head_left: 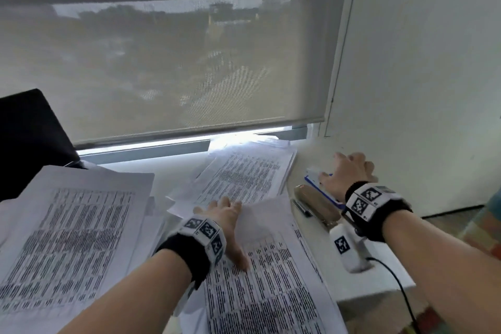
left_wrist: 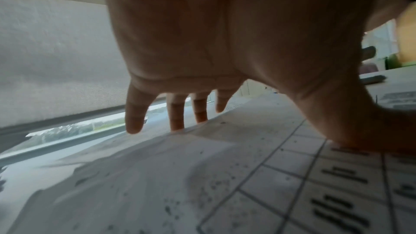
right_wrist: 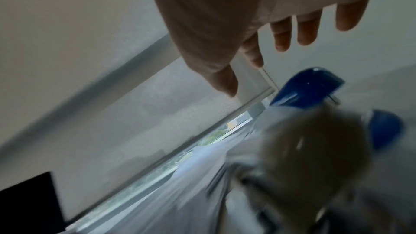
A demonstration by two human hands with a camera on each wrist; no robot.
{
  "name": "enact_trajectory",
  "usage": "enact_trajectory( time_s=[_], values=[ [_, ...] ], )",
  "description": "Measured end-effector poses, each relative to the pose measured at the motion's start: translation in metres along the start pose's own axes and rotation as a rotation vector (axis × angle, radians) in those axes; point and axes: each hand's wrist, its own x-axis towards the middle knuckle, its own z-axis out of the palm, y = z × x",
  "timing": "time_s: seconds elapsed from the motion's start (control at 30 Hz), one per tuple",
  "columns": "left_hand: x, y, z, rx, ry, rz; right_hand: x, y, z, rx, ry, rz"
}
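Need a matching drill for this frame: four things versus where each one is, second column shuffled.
Things:
1 left hand
2 right hand
3 pen
4 black screen

Places:
A far left, in front of the blind
B over the blue object near the wall
C flat on a printed sheet
D beside the brown stapler

Pairs: 1-C, 2-B, 3-D, 4-A
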Motion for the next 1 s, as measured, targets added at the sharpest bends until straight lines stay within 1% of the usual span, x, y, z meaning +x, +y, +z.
enact_trajectory(
  time_s=[0.07,0.13,0.17,0.23,0.27,0.3,0.37,0.4,0.47,0.53,0.57,0.6,0.67,0.73,0.8,0.87,0.93,1.0],
  values=[
    [0.004,-0.002,0.003,0.012,0.019,0.010,0.022,0.002,0.006,-0.104,-0.141,-0.062],
    [0.007,-0.005,0.006,-0.012,0.015,0.005,0.035,0.005,0.015,-0.105,-0.244,-0.067],
    [0.007,-0.006,0.007,-0.029,0.014,0.004,0.037,0.007,0.016,-0.077,-0.249,-0.045],
    [0.004,-0.007,0.007,-0.050,0.032,0.009,0.041,0.015,0.014,0.050,-0.186,0.008],
    [0.000,-0.006,0.005,-0.049,0.037,0.011,0.039,0.017,0.009,0.176,-0.123,0.030],
    [-0.004,-0.005,0.004,-0.050,0.046,0.013,0.034,0.022,0.002,0.356,-0.088,0.082],
    [-0.012,-0.001,0.000,-0.052,0.065,0.010,0.018,0.029,-0.013,0.741,0.026,0.139],
    [-0.016,0.001,-0.002,-0.058,0.076,0.004,0.008,0.032,-0.022,0.869,0.056,0.143],
    [-0.026,0.004,-0.004,-0.095,0.100,-0.019,-0.017,0.034,-0.041,1.085,0.044,0.109],
    [-0.032,0.004,-0.003,-0.100,0.142,-0.026,-0.049,0.033,-0.052,1.249,-0.078,0.053],
    [-0.033,0.003,0.000,-0.100,0.175,-0.024,-0.064,0.034,-0.054,1.260,-0.158,0.010],
    [-0.032,0.002,0.004,-0.110,0.206,-0.021,-0.079,0.033,-0.052,1.198,-0.241,-0.042],
    [-0.031,-0.002,0.010,-0.128,0.243,-0.027,-0.104,0.028,-0.045,0.971,-0.421,-0.169],
    [-0.034,-0.003,0.013,-0.121,0.274,-0.027,-0.122,0.016,-0.031,0.763,-0.546,-0.270],
    [-0.037,-0.002,0.013,-0.087,0.308,-0.016,-0.130,-0.001,-0.014,0.666,-0.581,-0.403],
    [-0.041,-0.001,0.013,-0.064,0.345,-0.013,-0.127,-0.018,0.002,0.581,-0.546,-0.513],
    [-0.046,-0.003,0.015,-0.062,0.386,-0.003,-0.120,-0.029,0.008,0.474,-0.500,-0.519],
    [-0.052,-0.008,0.018,-0.105,0.410,-0.018,-0.116,-0.036,0.007,0.415,-0.501,-0.481]
  ],
)
